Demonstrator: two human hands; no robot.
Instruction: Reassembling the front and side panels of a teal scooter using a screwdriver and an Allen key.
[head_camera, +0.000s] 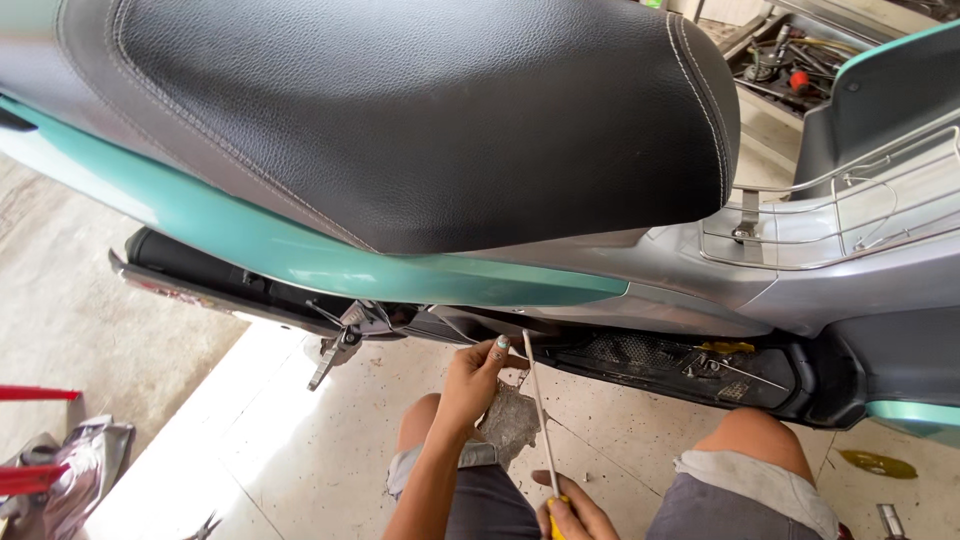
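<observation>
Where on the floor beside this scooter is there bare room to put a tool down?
Bare floor lies open between the crumpled bag and the person's left knee; another patch sits between the knees, below the scooter's underside. It is crowded where the left hand meets the long screwdriver held by the right hand, over a grey rag.
</observation>
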